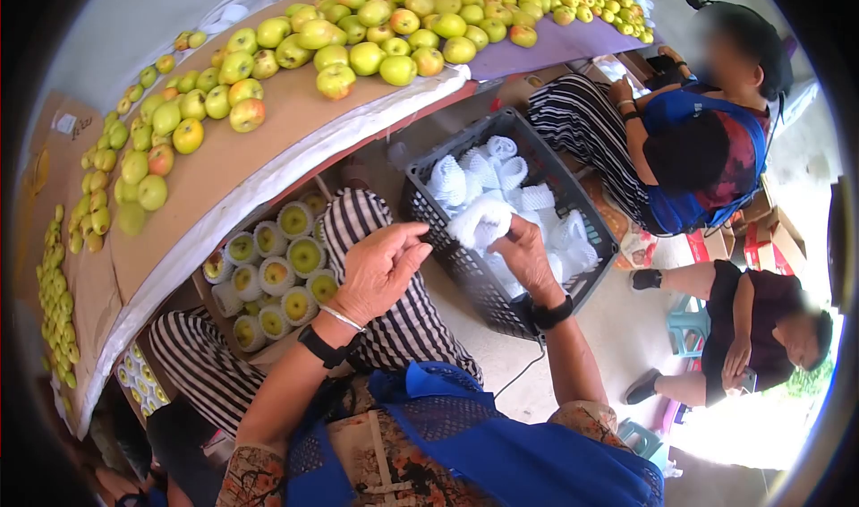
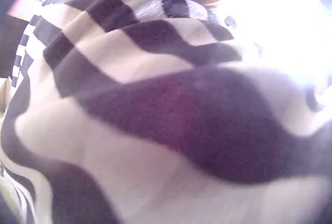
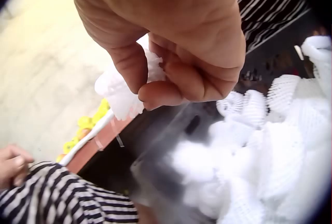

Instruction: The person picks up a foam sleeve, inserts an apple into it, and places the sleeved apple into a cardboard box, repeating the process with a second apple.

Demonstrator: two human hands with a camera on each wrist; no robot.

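Note:
My right hand (image 1: 530, 258) pinches a white foam net sleeve (image 1: 480, 223) between thumb and fingers, over the dark plastic crate (image 1: 514, 323). In the right wrist view the same foam sleeve (image 3: 120, 92) hangs from the thumb and fingertips. More white foam sleeves (image 1: 537, 198) fill the crate. My left hand (image 1: 380, 270) is held above my striped lap, fingers loosely extended and holding nothing. Striped cloth fills most of the left wrist view. Left of my knee stands a box of apples (image 1: 291, 265), each wrapped in a foam sleeve.
A cardboard-covered table (image 1: 295, 118) carries many loose yellow-green apples (image 1: 367, 58). One person (image 1: 707, 140) sits beyond the crate at the right. Another person (image 1: 747, 346) sits farther right near a teal stool (image 1: 687, 325). A cable (image 1: 521, 374) runs from my right wrist.

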